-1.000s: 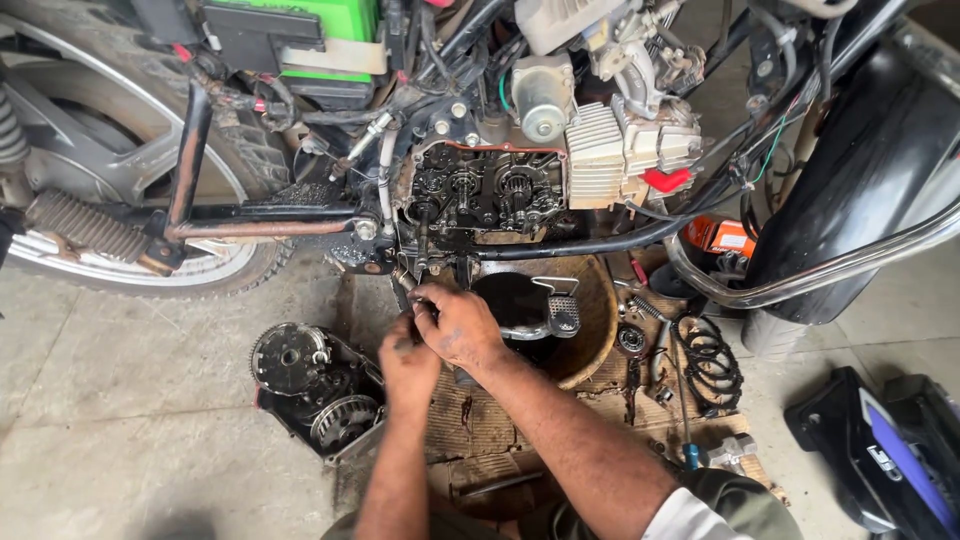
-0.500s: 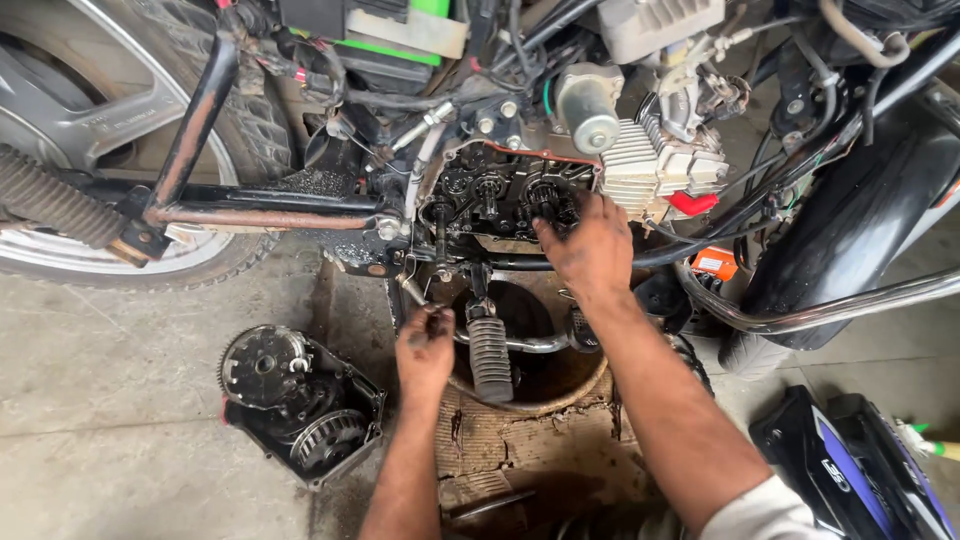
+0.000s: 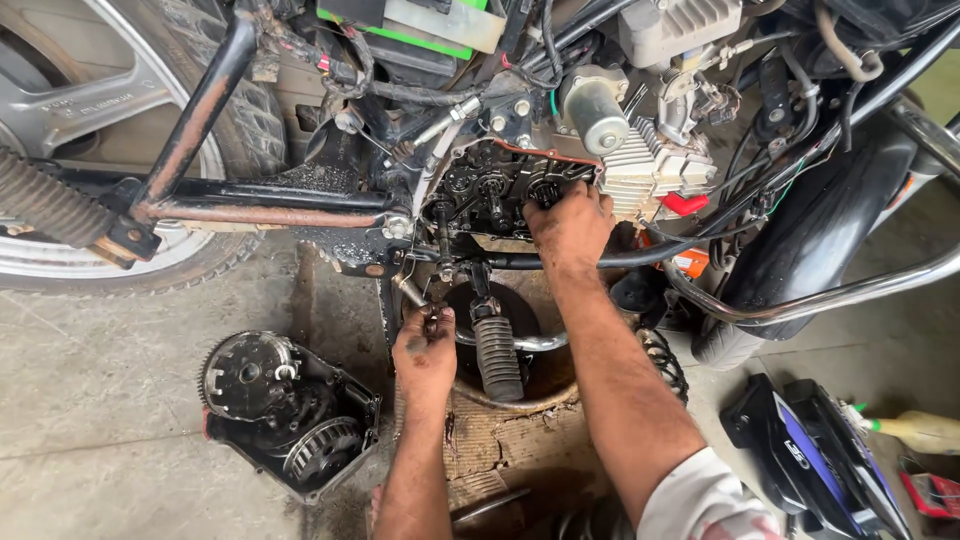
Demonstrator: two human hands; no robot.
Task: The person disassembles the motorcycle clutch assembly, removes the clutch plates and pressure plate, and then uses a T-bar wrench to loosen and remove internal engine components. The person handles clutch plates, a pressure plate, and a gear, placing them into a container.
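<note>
A motorcycle stands over me with its side cover off, showing the oily open engine case (image 3: 490,195) with gears inside. My right hand (image 3: 570,225) reaches up into the right side of that case, fingers curled on a part I cannot make out. My left hand (image 3: 425,350) is lower, closed around a small metal tool or bolt just under the frame. Between my arms hangs the ribbed rubber footrest (image 3: 497,355) above a round oil pan (image 3: 555,385).
The removed clutch cover with gears (image 3: 285,410) lies on the concrete floor at left. Rear wheel (image 3: 90,150) and rusty frame tubes (image 3: 250,210) are at upper left. A chrome exhaust pipe (image 3: 850,290), a black panel (image 3: 810,460) and a spring (image 3: 665,360) lie at right.
The view has closed in on the engine. My right hand rose from beside the left hand up to the open case. My left hand stayed low under the frame.
</note>
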